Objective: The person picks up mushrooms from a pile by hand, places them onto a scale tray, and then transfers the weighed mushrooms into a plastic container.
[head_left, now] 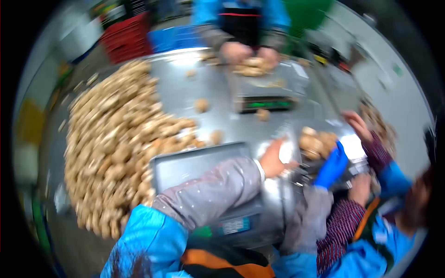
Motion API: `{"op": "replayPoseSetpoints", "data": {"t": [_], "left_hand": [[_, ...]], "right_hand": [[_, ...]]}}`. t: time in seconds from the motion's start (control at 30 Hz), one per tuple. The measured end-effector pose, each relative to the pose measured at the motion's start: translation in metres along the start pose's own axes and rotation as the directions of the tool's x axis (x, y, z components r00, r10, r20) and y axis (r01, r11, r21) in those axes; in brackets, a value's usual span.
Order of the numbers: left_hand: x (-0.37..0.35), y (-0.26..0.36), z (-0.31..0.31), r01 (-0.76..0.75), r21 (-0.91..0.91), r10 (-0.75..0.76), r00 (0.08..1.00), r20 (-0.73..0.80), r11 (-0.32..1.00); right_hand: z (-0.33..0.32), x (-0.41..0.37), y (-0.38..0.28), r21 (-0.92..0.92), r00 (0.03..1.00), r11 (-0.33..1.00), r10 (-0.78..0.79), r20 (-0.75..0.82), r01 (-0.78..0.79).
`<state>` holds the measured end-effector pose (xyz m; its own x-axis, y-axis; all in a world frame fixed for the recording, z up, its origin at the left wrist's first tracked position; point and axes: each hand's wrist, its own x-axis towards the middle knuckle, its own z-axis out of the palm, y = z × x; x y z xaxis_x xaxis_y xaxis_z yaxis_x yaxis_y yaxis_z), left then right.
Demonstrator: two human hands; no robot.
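Observation:
My left hand [274, 160], bare beyond a grey dotted sleeve, reaches over the metal table with its thumb apart from its fingers. Its fingertips are beside a whitish, shiny patch that is too blurred to name. My right hand [333, 166], in a blue glove, is at a small group of tan, rounded lumps [316, 142]. Blur hides whether its fingers grip one. Below my left forearm lies a grey rectangular tray [185, 169], partly covered by the sleeve, on a scale with a display [235, 225].
A big heap of tan lumps [111, 153] covers the table's left side. Across stands another scale [266, 103], where a person's hands [236, 53] handle lumps. A co-worker's hands [359, 126] are close at right. Red crates [126, 38] stand behind.

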<state>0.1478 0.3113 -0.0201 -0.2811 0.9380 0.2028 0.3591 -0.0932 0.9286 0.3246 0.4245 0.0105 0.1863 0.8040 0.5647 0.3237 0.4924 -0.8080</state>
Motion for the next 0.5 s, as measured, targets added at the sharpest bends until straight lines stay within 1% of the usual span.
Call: {"op": "replayPoseSetpoints", "data": {"t": [0.03, 0.07, 0.1, 0.13, 0.17, 0.2, 0.23, 0.27, 0.3, 0.33, 0.37, 0.4, 0.47, 0.5], "left_hand": [[-0.039, 0.005, -0.037, 0.014, -0.098, -0.016, 1.0, -0.023, 0.995], [-0.077, 0.016, -0.074, 0.01, -0.192, -0.02, 0.999, -0.048, 0.981], [-0.113, 0.02, -0.113, 0.171, -0.204, -0.181, 0.983, -0.029, 0.964], [-0.152, 0.022, -0.148, 0.316, -0.233, -0.325, 0.946, 0.001, 0.92], [-0.194, 0.013, -0.17, 0.256, -0.204, -0.296, 0.935, -0.198, 0.945], [-0.232, 0.01, -0.202, 0.338, -0.196, -0.378, 0.898, -0.227, 0.921], [-0.27, 0.004, -0.229, 0.36, -0.175, -0.399, 0.857, -0.327, 0.916], [-0.305, -0.003, -0.252, 0.374, -0.156, -0.404, 0.815, -0.415, 0.914], [-0.339, -0.01, -0.275, 0.358, -0.182, -0.399, 0.763, -0.508, 0.916], [-0.374, -0.016, -0.298, 0.332, -0.202, -0.385, 0.707, -0.594, 0.921], [-0.407, -0.01, -0.321, 0.429, -0.12, -0.394, 0.636, -0.663, 0.895], [-0.442, -0.017, -0.339, 0.512, -0.066, -0.406, 0.59, -0.698, 0.856], [-0.5, -0.03, -0.368, 0.522, -0.166, -0.472, 0.535, -0.701, 0.837], [-0.528, -0.034, -0.379, 0.479, -0.107, -0.401, 0.57, -0.717, 0.871]], "right_hand": [[0.012, -0.034, -0.032, -0.01, 0.993, 0.998, -0.056, 0.101, 0.057], [0.027, -0.068, -0.073, 0.099, 0.969, 0.995, -0.04, 0.245, 0.017], [0.038, -0.097, -0.105, 0.146, 0.897, 0.989, -0.048, 0.44, -0.019], [0.049, -0.123, -0.131, 0.177, 0.8, 0.984, -0.098, 0.592, -0.01], [0.061, -0.15, -0.163, 0.249, 0.723, 0.968, -0.186, 0.665, 0.021], [0.07, -0.178, -0.196, 0.313, 0.645, 0.948, -0.27, 0.714, 0.051], [0.079, -0.2, -0.226, 0.381, 0.523, 0.92, -0.368, 0.768, 0.088], [0.086, -0.218, -0.256, 0.451, 0.399, 0.883, -0.462, 0.792, 0.129], [0.095, -0.24, -0.284, 0.522, 0.271, 0.837, -0.548, 0.792, 0.167], [0.106, -0.268, -0.313, 0.58, 0.181, 0.802, -0.597, 0.782, 0.142], [0.117, -0.298, -0.344, 0.632, 0.097, 0.766, -0.642, 0.76, 0.118], [0.129, -0.329, -0.374, 0.681, 0.022, 0.726, -0.686, 0.727, 0.096], [0.157, -0.407, -0.428, 0.762, -0.112, 0.646, -0.762, 0.638, -0.048], [0.175, -0.455, -0.447, 0.802, -0.162, 0.596, -0.797, 0.582, -0.05]]}}
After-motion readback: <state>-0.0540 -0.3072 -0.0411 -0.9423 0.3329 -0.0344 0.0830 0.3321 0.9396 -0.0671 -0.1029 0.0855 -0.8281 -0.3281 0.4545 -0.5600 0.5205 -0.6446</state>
